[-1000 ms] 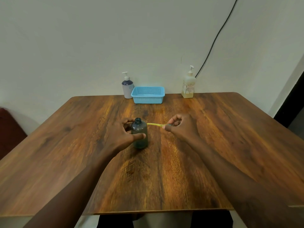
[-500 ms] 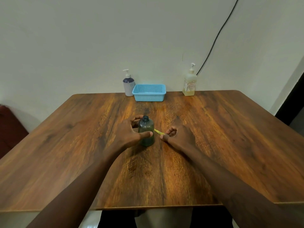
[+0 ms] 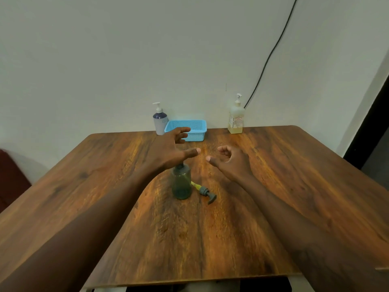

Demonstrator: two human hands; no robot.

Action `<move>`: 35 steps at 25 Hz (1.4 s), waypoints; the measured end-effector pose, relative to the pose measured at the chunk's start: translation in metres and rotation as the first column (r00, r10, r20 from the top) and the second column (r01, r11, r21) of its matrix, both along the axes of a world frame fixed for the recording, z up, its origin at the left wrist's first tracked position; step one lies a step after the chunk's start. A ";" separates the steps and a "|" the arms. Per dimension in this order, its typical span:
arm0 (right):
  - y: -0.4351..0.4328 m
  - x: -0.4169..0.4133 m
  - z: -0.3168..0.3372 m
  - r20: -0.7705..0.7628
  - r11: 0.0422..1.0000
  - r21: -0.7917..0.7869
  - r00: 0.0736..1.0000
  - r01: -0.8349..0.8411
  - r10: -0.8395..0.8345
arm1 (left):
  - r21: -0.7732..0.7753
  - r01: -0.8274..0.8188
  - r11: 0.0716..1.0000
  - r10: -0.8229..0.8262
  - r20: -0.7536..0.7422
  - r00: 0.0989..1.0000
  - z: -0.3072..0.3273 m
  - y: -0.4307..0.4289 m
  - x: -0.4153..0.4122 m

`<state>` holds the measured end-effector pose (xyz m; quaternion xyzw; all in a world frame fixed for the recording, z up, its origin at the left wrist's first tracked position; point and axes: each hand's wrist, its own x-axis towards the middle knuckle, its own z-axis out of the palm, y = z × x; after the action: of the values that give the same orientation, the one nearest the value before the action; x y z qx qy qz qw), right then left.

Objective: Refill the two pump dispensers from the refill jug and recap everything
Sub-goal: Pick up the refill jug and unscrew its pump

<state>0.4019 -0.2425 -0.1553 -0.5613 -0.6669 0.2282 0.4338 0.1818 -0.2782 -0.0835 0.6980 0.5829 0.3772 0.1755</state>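
In the head view, a dark green bottle (image 3: 181, 183) is standing upright just left of the frame's middle on the wooden counter (image 3: 294, 175), and its top is being partly hidden by the left hand (image 3: 170, 148). The pump head (image 3: 205, 192) is lying on its side on the counter just right of the bottle's base, with its yellowish dip tube (image 3: 195, 185) pointing toward the bottle; whether the tube is touching the bottle cannot be told. The left hand is hovering above the bottle with its fingers (image 3: 182, 130) spread and holding nothing. The right hand (image 3: 230, 160) is hanging a little to the right, apart from the left, its fingers (image 3: 223, 149) loosely curled on nothing and its thumb reaching leftward. Along the counter's far edge, in the upper middle of the frame, a white dispenser (image 3: 160, 121) is standing just left of a blue basket (image 3: 195, 131), and a yellow dispenser (image 3: 236, 120) is standing farther right, both with pumps fitted. A black cable (image 3: 271, 53) is running down the wall from the upper right toward the yellow dispenser
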 end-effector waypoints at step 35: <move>0.336 0.074 0.002 -0.017 0.902 0.114 0.908 0.417 -0.418 | -0.138 0.027 0.990 -0.067 -0.292 0.954 -0.028 0.377 0.150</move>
<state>0.4763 0.0932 -0.1532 -0.6660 -0.5448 0.0893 0.5016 0.3315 0.0987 -0.1118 0.7469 0.6096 0.2248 0.1412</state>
